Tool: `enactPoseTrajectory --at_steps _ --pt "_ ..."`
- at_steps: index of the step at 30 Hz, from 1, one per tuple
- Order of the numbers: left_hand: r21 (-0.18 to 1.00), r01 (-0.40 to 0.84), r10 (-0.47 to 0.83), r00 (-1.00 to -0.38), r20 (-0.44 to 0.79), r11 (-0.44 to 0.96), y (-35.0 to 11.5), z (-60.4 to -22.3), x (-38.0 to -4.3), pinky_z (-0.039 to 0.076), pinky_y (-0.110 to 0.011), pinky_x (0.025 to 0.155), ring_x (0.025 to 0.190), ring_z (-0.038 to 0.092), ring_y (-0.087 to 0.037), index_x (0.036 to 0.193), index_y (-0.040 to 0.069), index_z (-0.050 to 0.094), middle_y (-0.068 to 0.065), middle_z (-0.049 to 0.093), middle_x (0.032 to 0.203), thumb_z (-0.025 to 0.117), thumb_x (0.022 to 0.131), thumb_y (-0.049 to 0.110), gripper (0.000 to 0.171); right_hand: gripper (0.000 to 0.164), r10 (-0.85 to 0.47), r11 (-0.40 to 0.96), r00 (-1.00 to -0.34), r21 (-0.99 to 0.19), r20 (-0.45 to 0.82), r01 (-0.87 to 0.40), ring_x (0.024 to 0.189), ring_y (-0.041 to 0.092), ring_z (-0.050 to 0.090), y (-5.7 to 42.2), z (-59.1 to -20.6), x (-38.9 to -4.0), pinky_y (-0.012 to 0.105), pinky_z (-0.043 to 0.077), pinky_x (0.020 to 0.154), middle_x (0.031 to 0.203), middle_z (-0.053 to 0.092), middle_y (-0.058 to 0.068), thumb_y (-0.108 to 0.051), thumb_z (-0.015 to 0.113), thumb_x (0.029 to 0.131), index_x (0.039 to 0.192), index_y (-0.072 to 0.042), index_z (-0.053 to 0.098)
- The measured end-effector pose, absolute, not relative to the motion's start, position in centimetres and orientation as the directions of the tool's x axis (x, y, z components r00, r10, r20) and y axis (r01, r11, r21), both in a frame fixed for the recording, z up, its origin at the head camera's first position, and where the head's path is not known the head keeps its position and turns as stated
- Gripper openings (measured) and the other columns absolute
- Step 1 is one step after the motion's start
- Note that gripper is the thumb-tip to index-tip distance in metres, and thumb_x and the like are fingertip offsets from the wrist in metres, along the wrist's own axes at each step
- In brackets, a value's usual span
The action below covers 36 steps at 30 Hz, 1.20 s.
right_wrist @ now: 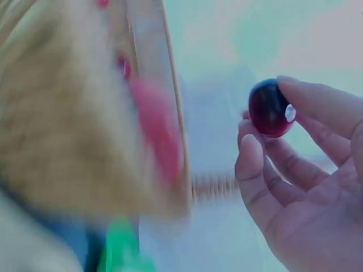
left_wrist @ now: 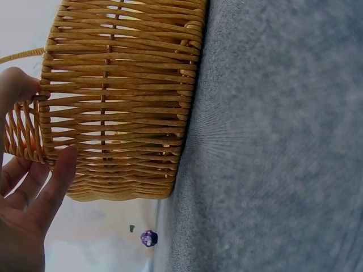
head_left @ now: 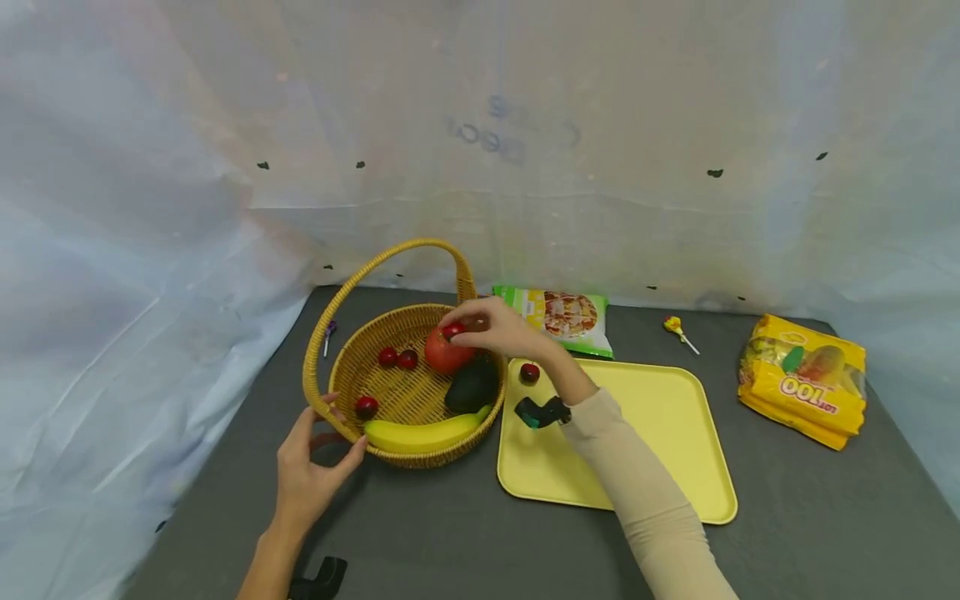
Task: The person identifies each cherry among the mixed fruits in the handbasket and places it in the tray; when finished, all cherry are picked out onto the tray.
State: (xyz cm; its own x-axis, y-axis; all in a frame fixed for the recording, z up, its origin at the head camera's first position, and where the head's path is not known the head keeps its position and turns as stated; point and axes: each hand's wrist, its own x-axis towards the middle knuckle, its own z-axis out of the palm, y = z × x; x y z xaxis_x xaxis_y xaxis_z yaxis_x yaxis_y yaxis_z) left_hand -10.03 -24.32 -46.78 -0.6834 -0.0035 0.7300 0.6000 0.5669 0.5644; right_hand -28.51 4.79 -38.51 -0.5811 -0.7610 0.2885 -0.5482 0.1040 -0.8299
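A cherry (head_left: 453,331) is pinched at the fingertips of the right hand (head_left: 491,327), above a basket (head_left: 411,402) gripped at near left by the left hand (head_left: 309,468).

Head camera looks forward and down across the table (head_left: 435,533); left-wrist camera sits close, turned sideways, at the outer wall of the basket (left_wrist: 119,107); right-wrist camera closely faces the right hand (head_left: 504,327), basket shared by all three.

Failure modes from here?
1. The right grip has only a fingertip pinch on a round cherry; it could slip out.
2. If dropped, it might glance off the large red fruit.
3. The left grip holds the basket at its rim; a tug could tip it, rolling the loose cherries.
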Motion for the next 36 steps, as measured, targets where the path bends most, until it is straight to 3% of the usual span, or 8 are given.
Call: enactPoseTrajectory --at_steps 6,10,14,19,25,36 --pt "0.562 0.591 -0.007 -0.686 0.728 0.579 -24.0 -46.8 -10.0 0.058 -0.020 0.066 0.091 0.062 -0.020 0.132 -0.012 0.053 -0.020 0.060 0.099 0.082 0.056 -0.021 0.082 0.036 -0.586 0.203 -0.775 -0.883 0.236 -0.423 0.098 0.031 0.065 13.6 -40.0 -28.6 0.034 0.058 0.081 0.120 0.064 0.018 -0.005 0.073 0.090 0.125 0.000 0.066" --pt "0.545 0.610 0.004 -0.668 0.744 0.575 -23.1 -45.1 -9.6 0.058 -0.019 0.065 0.089 0.061 -0.021 0.129 -0.017 0.053 -0.018 0.060 0.098 0.078 0.055 -0.025 0.079 0.040 -0.506 0.340 -0.847 -0.863 0.166 -0.373 0.098 0.032 0.065 18.3 -41.1 -28.1 0.029 0.057 0.078 0.121 0.063 0.019 -0.007 0.072 0.091 0.129 0.002 0.063" --pt "0.540 0.619 0.006 -0.660 0.751 0.570 -22.7 -44.3 -9.3 0.058 -0.018 0.066 0.089 0.061 -0.021 0.128 -0.017 0.053 -0.015 0.061 0.099 0.077 0.055 -0.026 0.078 0.041 -0.445 0.477 -0.889 -0.811 0.108 -0.337 0.100 0.033 0.063 21.8 -42.1 -27.3 0.034 0.056 0.079 0.118 0.065 0.020 -0.008 0.072 0.092 0.129 0.004 0.062" --pt "0.549 0.602 -0.001 -0.673 0.739 0.580 -23.5 -45.5 -9.7 0.057 -0.016 0.066 0.090 0.061 -0.018 0.130 -0.016 0.053 -0.018 0.061 0.102 0.079 0.054 -0.025 0.081 0.035 -0.451 0.509 -0.891 -0.804 0.056 -0.308 0.095 0.032 0.064 23.4 -43.7 -26.7 0.032 0.056 0.077 0.110 0.067 0.020 -0.005 0.073 0.090 0.122 0.006 0.064" --pt "0.548 0.623 0.005 -0.663 0.748 0.558 -22.4 -43.6 -9.1 0.055 -0.012 0.069 0.088 0.060 -0.021 0.129 -0.016 0.053 -0.013 0.060 0.100 0.076 0.055 -0.027 0.078 0.031 -0.495 0.513 -0.868 -0.794 0.038 -0.327 0.089 0.031 0.066 23.1 -44.8 -26.5 0.033 0.057 0.073 0.104 0.068 0.021 -0.001 0.075 0.086 0.115 0.008 0.066" --pt "0.544 0.628 0.010 -0.660 0.751 0.557 -22.5 -43.4 -9.0 0.056 -0.012 0.069 0.087 0.060 -0.023 0.130 -0.016 0.053 -0.011 0.060 0.100 0.076 0.054 -0.028 0.080 0.030 -0.541 0.591 -0.841 -0.715 -0.008 -0.374 0.076 0.019 0.059 22.4 -45.3 -26.7 0.034 0.052 0.068 0.095 0.069 0.013 -0.008 0.082 0.082 0.107 0.005 0.070"
